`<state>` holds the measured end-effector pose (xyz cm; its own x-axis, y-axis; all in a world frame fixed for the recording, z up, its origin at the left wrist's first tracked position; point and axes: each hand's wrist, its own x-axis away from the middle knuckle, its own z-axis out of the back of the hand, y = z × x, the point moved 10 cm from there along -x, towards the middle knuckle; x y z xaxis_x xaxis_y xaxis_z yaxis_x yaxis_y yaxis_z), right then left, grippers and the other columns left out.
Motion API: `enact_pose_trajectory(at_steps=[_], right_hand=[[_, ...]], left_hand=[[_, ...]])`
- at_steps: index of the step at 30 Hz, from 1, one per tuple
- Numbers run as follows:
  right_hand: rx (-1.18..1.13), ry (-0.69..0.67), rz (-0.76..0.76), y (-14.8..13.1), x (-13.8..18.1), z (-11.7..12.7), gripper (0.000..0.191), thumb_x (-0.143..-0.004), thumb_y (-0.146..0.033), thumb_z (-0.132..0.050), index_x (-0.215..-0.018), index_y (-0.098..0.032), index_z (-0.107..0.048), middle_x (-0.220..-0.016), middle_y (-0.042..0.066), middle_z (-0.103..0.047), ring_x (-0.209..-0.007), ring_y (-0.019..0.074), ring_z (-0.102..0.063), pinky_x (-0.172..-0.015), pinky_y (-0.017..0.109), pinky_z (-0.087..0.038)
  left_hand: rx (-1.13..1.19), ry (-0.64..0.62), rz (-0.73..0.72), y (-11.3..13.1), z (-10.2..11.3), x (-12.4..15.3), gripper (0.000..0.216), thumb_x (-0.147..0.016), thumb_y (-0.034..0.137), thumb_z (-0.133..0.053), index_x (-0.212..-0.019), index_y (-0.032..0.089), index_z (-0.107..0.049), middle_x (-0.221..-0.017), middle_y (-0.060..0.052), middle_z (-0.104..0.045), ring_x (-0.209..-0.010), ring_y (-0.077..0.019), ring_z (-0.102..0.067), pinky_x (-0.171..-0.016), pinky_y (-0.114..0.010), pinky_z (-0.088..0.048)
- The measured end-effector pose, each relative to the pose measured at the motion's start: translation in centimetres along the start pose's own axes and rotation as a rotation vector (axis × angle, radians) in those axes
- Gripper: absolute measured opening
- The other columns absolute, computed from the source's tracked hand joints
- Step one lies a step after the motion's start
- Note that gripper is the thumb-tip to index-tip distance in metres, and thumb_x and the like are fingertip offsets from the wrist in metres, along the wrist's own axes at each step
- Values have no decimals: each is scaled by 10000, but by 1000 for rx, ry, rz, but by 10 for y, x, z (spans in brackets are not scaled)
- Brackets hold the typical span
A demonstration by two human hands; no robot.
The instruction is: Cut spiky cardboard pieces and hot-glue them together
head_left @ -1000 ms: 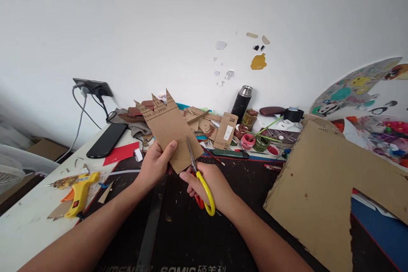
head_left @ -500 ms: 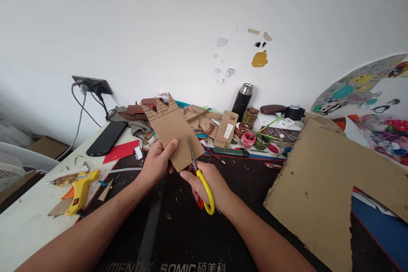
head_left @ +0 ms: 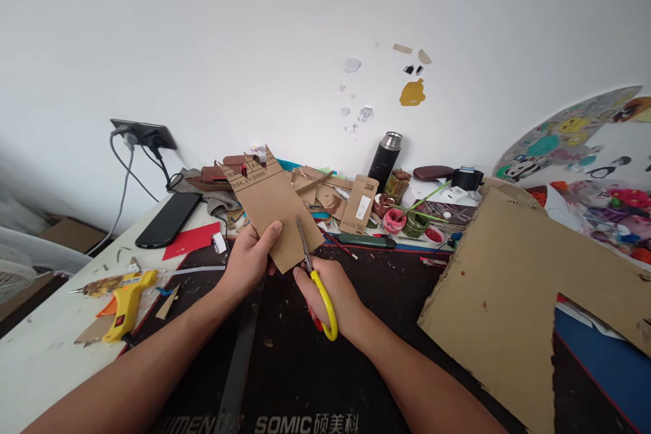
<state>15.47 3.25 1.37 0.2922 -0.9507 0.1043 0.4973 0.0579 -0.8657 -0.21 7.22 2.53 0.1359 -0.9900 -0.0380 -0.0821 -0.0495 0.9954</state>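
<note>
My left hand (head_left: 249, 259) grips the lower left of a brown cardboard strip (head_left: 269, 207) with a jagged, pointed top edge, held upright above the dark cutting mat (head_left: 305, 366). My right hand (head_left: 333, 295) is closed on yellow-and-red scissors (head_left: 318, 281). Their blades point up along the right side of the strip's lower part. Both forearms reach in from the bottom of the view.
A large cut cardboard sheet (head_left: 513, 291) lies at the right. A yellow glue gun (head_left: 127, 302) rests at the left near a red card (head_left: 190, 241) and a black phone (head_left: 167, 219). Cardboard scraps, paint pots (head_left: 404, 222) and a black flask (head_left: 384, 161) crowd the back by the wall.
The cardboard strip tipped slightly back and forth in my left hand, its pointed top showing again now. The scissors stayed at the strip's right side, shifting slightly left.
</note>
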Motion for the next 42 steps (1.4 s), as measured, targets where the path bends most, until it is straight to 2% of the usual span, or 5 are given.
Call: enact_pose_trajectory(at_steps=[18,21,27,34,42], right_hand=[[79,71,92,-9,2,1,222,-1000,-286,-599,-794,-206,-619,-713,30,-675,-623,162,-562,-613,258,-370],[30,74,95,-7,2,0,246,-1008,-306,-588,-777,-220,-582,-658,15,-646,-575,161,-583,-584,253,-390],[-157,-54,-39,13,-1,-13,280,-1035,-421,-561,-813,-254,-531,-499,-56,-536,-382,167,-574,-411,231,-394],[-214,-113,69,14,-7,-16,236,-1042,-402,-587,-883,-228,-602,-557,-38,-653,-494,148,-671,-543,214,-507],[-393,-221,-51,25,-9,-35,254,-1015,-480,-600,-981,-228,-587,-549,-57,-643,-449,166,-667,-452,216,-497]], left_hand=[[28,83,-63,3,11,3,471,-803,650,-826,-855,230,-619,-524,36,-592,-288,-138,-495,-246,-236,-360],[25,81,-63,5,11,3,494,-790,675,-829,-850,230,-623,-522,26,-597,-291,-150,-506,-245,-244,-364],[34,88,-75,7,10,2,515,-767,683,-845,-837,225,-620,-526,25,-601,-284,-143,-491,-238,-244,-357],[45,91,-79,2,12,-1,464,-824,644,-811,-851,218,-631,-533,27,-601,-300,-139,-489,-258,-242,-365],[69,158,-37,-1,17,-1,459,-818,627,-803,-888,203,-644,-587,14,-640,-362,-144,-535,-316,-239,-411]])
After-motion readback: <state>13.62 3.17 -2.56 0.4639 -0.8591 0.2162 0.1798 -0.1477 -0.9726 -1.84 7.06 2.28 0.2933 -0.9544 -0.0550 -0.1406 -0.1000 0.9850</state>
